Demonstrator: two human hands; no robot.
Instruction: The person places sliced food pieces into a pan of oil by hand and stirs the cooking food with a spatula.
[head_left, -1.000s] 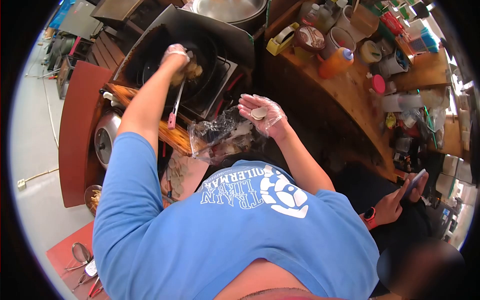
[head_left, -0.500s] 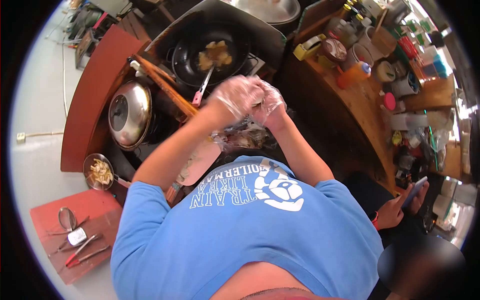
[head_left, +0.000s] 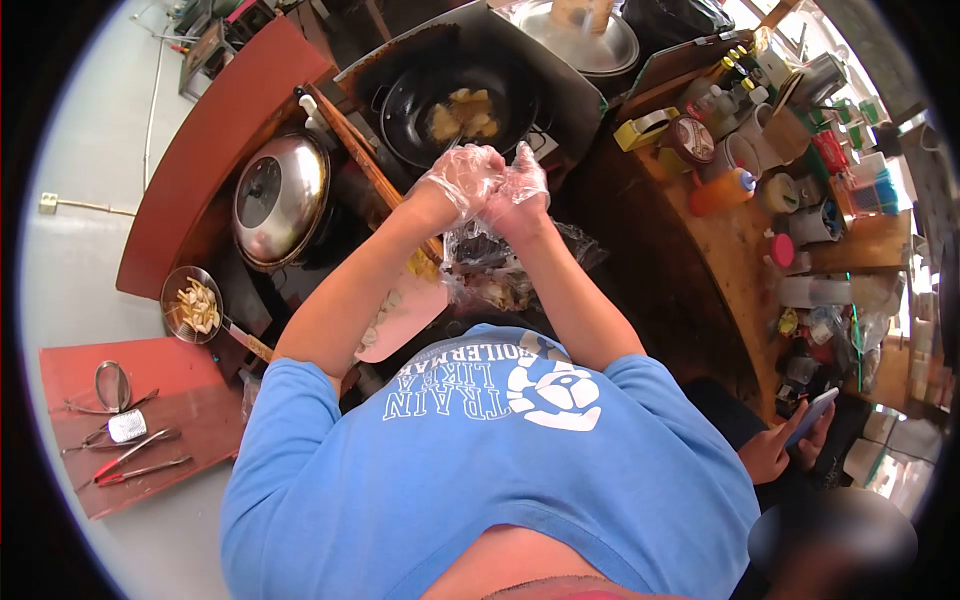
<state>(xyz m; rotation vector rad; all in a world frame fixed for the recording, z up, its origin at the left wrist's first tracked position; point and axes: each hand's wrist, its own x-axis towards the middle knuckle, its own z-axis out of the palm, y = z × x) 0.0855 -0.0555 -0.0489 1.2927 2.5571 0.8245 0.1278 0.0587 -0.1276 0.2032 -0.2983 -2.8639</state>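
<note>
My left hand (head_left: 464, 184) and my right hand (head_left: 518, 196) wear clear plastic gloves and meet just in front of the wok. Both have their fingers curled in against each other, with the right thumb pointing up. Whatever lies between them is hidden. Behind them the black wok (head_left: 400, 138) holds several golden pieces (head_left: 468, 112) in oil, and a utensil's shaft runs into it, mostly covered by my hands. Below my hands lies a crumpled clear plastic bag (head_left: 490, 255) with food pieces in it. Left of it is a pink board (head_left: 415, 315) bearing pale pieces.
A lidded pot (head_left: 283, 205) and a strainer of pale strips (head_left: 197, 305) stand left. Tongs (head_left: 135, 455) lie on a red table (head_left: 190, 375). Bottles and jars crowd the wooden counter (head_left: 735, 245) at right, where another person's hands (head_left: 775, 450) hold a phone (head_left: 812, 415).
My hands have drawn closer together and turned, with the right thumb now raised. The view has shifted, so the wok appears further right. The utensil's pink handle is now covered.
</note>
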